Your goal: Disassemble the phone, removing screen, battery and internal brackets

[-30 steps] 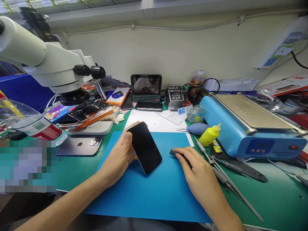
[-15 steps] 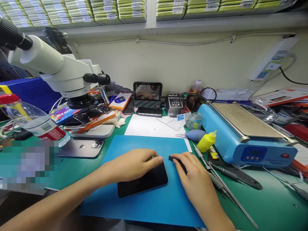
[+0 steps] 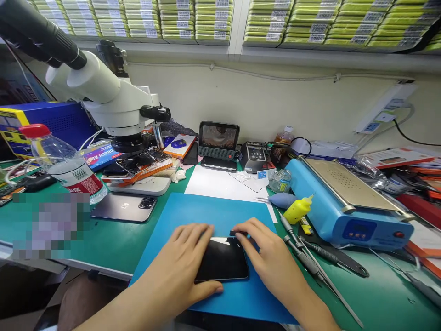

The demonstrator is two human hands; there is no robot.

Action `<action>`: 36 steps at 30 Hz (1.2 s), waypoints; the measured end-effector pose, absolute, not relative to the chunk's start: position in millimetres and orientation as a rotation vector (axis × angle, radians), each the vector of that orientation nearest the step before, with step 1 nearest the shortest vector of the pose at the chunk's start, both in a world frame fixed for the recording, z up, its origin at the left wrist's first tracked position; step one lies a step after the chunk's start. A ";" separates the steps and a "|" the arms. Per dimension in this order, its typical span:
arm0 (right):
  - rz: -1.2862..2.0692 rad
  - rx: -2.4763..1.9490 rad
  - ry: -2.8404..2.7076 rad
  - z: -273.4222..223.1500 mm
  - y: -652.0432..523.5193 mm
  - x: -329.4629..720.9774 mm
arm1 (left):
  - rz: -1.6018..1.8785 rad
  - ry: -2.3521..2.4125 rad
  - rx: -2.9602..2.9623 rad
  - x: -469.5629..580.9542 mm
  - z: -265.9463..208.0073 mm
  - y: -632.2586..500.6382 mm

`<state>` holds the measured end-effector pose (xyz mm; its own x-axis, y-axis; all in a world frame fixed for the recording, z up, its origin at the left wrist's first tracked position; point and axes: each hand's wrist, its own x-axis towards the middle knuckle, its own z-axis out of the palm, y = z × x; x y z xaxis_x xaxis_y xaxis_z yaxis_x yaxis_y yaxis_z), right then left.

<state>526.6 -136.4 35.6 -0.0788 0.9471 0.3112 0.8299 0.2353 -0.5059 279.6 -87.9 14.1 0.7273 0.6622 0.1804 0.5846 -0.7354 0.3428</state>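
A smartphone with a dark, glossy screen lies face up on the blue mat. My left hand spans its left end, fingers along the far edge and thumb by the near edge. Between thumb and fingertips of my right hand is a small black block, only partly showing, by the phone's far right corner. Whether the block touches the phone I cannot tell.
A stereo microscope stands left, near a water bottle and a silver phone. Rightward are a blue heating plate machine, a yellow squeeze bottle, a blower bulb and tweezers. A small screen faces me.
My left hand has moved from lying across the phone to its left end, thumb now at the near edge. My right hand has brought the black block closer to the phone. The view has shifted.
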 end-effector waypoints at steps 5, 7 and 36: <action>0.308 -1.575 -2.032 35.7 -123.8 512.0 | 0.501 1.120 2.553 266.8 -1.4 -90.1; 0.312 -1.565 -2.058 34.7 -122.1 510.8 | 0.497 1.089 2.535 266.8 1.2 -87.6; 0.923 -1.674 -1.903 52.9 -90.4 525.5 | 0.510 1.043 2.542 262.9 8.2 -80.1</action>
